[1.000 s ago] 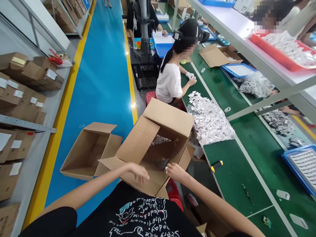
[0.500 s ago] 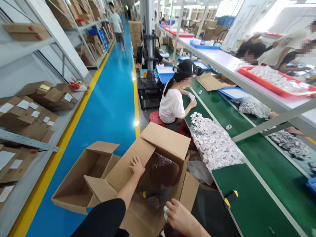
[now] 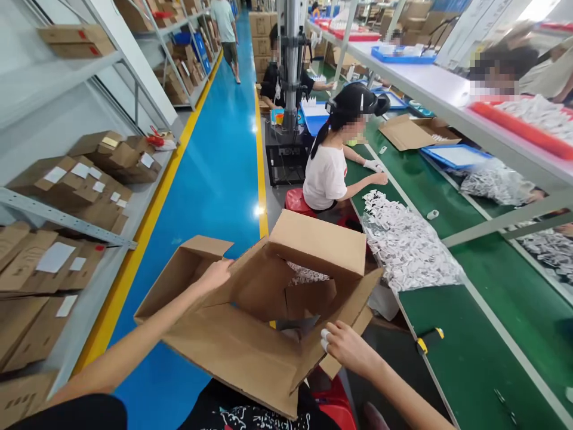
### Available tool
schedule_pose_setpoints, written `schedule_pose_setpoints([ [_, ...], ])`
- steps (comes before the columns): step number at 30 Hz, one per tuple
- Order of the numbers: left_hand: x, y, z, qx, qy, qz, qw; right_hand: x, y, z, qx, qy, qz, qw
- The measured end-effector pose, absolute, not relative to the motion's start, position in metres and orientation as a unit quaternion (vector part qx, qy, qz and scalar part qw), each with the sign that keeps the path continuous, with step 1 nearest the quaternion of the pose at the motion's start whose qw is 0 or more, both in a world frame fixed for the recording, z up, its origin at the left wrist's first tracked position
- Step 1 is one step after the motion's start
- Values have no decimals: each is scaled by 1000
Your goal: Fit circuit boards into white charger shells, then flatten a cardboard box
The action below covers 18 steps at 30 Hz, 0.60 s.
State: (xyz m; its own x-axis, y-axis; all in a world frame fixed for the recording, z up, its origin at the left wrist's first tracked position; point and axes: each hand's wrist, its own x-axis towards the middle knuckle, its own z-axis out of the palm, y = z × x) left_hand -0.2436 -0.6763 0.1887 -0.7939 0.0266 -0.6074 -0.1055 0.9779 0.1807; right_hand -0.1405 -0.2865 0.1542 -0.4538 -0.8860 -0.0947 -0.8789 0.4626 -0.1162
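Observation:
An open cardboard box (image 3: 242, 340) is tilted in front of my lap, its flaps spread. My left hand (image 3: 217, 275) is closed over the top edge of its left side, with the fingertips partly hidden. On the opposite side, my right hand (image 3: 351, 346), with white coverings on some fingers, grips the edge of the right wall. The floor and white parts (image 3: 305, 273) show through the opening. Just beyond stands another cardboard piece, pale brown and box-shaped (image 3: 317, 242). A second open carton (image 3: 179, 280) sits on the floor to the left, behind my left forearm.
To the right runs a green work surface (image 3: 461, 334) with a bag of white parts (image 3: 407, 245) and a yellow-black utility knife (image 3: 430, 340). A seated co-worker (image 3: 329, 173) works ahead. Shelves of cartons (image 3: 62, 185) line the blue aisle (image 3: 219, 155), where a person walks.
My left hand has gone from lying flat on a flap to holding the box's left edge. The box has turned and tilted. My right hand stays on its right side.

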Motion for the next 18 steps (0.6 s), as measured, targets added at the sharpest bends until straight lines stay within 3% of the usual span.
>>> schedule_pose_setpoints([
  [5,-143,-724,231,49,912,143,380,-143,-282,171,-389,919,6,66],
  [10,-79,-775,233,148,881,168,417,-129,-318,174,-284,955,27,77],
  [18,-12,-854,221,235,842,192,445,-79,-406,162,-269,930,17,250],
])
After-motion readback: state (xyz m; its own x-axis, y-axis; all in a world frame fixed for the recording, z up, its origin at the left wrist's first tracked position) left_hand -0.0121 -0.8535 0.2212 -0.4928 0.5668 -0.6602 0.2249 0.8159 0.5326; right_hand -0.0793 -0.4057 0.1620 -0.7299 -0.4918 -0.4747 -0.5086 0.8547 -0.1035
